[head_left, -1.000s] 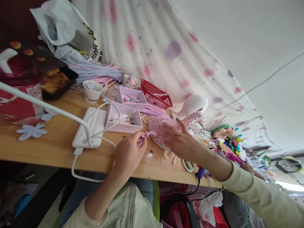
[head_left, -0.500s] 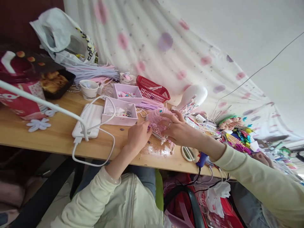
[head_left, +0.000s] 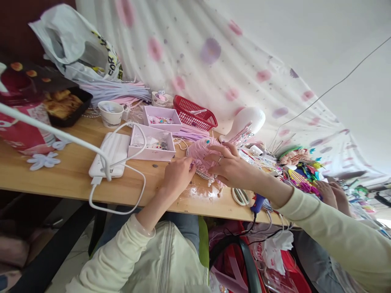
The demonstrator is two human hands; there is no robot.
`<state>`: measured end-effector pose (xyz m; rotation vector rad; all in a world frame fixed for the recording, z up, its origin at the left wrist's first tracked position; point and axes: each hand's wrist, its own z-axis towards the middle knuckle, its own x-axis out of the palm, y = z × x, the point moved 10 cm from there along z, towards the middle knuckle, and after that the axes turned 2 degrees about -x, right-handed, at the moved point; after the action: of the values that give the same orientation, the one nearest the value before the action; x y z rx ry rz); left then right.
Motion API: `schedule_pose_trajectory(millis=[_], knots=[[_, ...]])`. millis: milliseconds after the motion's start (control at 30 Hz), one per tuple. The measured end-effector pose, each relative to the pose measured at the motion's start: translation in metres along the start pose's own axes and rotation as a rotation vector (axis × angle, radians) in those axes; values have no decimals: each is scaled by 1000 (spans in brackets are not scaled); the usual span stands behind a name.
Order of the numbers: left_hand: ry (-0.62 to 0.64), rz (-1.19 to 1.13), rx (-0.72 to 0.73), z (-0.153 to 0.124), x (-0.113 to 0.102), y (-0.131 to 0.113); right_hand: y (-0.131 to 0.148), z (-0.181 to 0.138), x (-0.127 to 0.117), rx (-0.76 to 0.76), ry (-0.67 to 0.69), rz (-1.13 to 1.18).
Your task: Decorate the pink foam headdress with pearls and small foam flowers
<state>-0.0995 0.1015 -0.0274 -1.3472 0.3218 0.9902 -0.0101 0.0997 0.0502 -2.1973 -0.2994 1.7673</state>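
A pink ribbed fan-shaped craft piece (head_left: 204,150) edged with pearl beads lies near the front edge of the wooden table (head_left: 61,175). My left hand (head_left: 177,176) is closed in a pinch against the piece's left side; what it pinches is hidden. My right hand (head_left: 233,167) grips the pink piece from the right, fingers curled over its top.
Two pink bead trays (head_left: 152,142), a white power bank with cable (head_left: 111,152), a red basket (head_left: 194,112), a white cup (head_left: 111,113) and a white mannequin head (head_left: 246,120) stand behind. Scissors (head_left: 240,196) and a glue gun (head_left: 257,202) lie right. Another person's hands (head_left: 331,194) work at far right.
My left hand carried a small purple ribbon bit right, up against the pink piece. My right hand shifted from resting on the piece to curling round it. The camera view drifted slightly.
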Motion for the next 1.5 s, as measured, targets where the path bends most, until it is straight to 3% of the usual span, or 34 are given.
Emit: schedule_pose_trajectory(millis=[433, 767, 1500], knots=[[55, 47, 26, 5, -2, -6, 0, 7, -4, 2, 8, 27], [84, -25, 87, 22, -2, -17, -1, 7, -7, -19, -16, 25], [210, 79, 178, 65, 11, -45, -7, 8, -9, 10, 9, 76]])
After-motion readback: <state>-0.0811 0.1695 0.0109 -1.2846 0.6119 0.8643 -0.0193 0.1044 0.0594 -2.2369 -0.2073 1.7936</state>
